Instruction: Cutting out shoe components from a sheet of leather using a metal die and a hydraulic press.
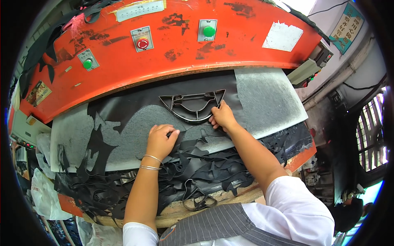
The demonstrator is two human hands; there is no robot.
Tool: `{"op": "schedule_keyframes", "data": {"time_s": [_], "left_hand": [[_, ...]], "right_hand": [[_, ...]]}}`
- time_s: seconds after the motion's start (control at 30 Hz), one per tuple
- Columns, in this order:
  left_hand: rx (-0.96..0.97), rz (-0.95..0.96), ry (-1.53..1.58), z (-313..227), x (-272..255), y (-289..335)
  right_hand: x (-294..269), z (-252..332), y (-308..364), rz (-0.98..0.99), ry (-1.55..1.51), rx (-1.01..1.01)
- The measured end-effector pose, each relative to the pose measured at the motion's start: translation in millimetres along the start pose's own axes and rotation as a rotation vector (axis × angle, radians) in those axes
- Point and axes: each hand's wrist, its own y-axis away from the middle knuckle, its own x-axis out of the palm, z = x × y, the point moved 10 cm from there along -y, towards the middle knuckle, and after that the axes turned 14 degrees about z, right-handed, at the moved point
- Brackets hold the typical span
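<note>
A crescent-shaped metal cutting die (196, 116) with inner ribs lies on a black leather sheet (201, 84) over the grey cutting board (266, 94). My right hand (223, 117) grips the die at its right end, thumb and fingers closed round the edge. Nearer me and to the left, my left hand (162, 139) is closed, with a black leather scrap (179, 140) at its fingertips; the palm side is hidden. The sheet's near edge has a curved cut-out. Ragged leather offcuts (97, 149) trail over the board's left part.
A red press beam (176, 49) with green buttons (209, 31) and a red stop button (142, 43) spans the far side. Tangled black scraps (193, 168) heap along the near edge. Plastic bags (45, 192) hang at left; a control box (308, 69) stands at right.
</note>
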Motion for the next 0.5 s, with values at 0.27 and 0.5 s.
{"op": "schedule_keyframes", "data": {"time_s": [0.27, 0.5], "left_hand": [[-0.047, -0.037, -0.19, 0.9, 42.6, -7.8], [-0.047, -0.064, -0.181, -7.7, 46.2, -9.9]], "right_hand": [[-9.3, 14.5, 75.7, -0.078, 0.797, -0.455], [-4.4, 41.3, 69.2, -0.053, 0.823, -0.513]]}}
